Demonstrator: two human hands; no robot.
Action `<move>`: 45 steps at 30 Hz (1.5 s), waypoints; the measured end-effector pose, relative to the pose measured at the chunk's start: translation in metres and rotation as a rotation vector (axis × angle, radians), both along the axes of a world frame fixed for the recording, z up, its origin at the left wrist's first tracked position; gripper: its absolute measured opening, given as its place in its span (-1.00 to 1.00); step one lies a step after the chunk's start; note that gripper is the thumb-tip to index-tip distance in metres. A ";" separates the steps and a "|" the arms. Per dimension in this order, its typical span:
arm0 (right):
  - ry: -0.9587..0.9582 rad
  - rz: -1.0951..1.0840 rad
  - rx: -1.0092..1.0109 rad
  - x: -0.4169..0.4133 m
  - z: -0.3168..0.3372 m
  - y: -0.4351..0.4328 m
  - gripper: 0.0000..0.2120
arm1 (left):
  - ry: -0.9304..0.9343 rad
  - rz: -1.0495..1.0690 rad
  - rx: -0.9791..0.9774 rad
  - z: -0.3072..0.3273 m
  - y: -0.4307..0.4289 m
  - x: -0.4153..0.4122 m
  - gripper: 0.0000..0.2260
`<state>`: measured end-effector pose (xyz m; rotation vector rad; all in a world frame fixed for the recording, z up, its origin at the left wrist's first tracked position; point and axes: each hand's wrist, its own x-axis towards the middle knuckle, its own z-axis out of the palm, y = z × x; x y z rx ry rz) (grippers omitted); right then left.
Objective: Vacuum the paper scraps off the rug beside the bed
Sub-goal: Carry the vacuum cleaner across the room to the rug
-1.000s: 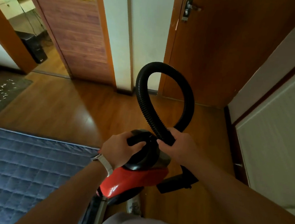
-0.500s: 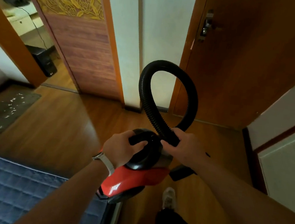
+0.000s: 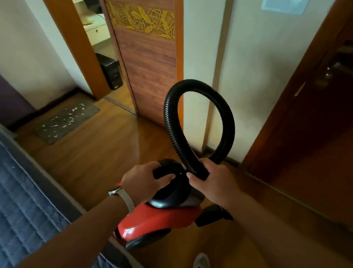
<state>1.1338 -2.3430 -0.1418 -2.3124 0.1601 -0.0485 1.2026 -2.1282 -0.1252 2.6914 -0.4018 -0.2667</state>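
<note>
Rug (image 3: 65, 122) nearer now. One vacuum (image 3: 159, 220); left hand (image 3: 143, 181) grips handle (image 3: 159, 173), right hand (image 3: 215, 183) grips hose (image 3: 171, 122).

I log a sliding door (image 3: 147, 67) with a gold flower band ahead. A dark door (image 3: 331, 136) stands right. A notice (image 3: 284, 2) hangs on the wall between them. A black box (image 3: 110, 71) sits beyond the doorway.

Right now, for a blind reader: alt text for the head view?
A person holds a red canister vacuum, left hand gripping its black handle, right hand gripping the looped black ribbed hose. Ahead, a grey rug strewn with white paper scraps lies beside the blue quilted bed.
</note>
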 end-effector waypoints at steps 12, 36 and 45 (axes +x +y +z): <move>-0.035 0.286 -0.100 0.186 0.016 -0.008 -0.65 | -0.025 0.302 -0.047 0.006 0.007 0.127 -0.64; -0.029 0.488 -0.016 0.580 0.015 0.130 -0.66 | 0.015 0.507 -0.008 0.002 0.147 0.479 -0.61; -0.003 0.644 0.077 0.743 -0.011 0.163 -0.62 | 0.009 0.649 0.050 -0.015 0.172 0.600 -0.62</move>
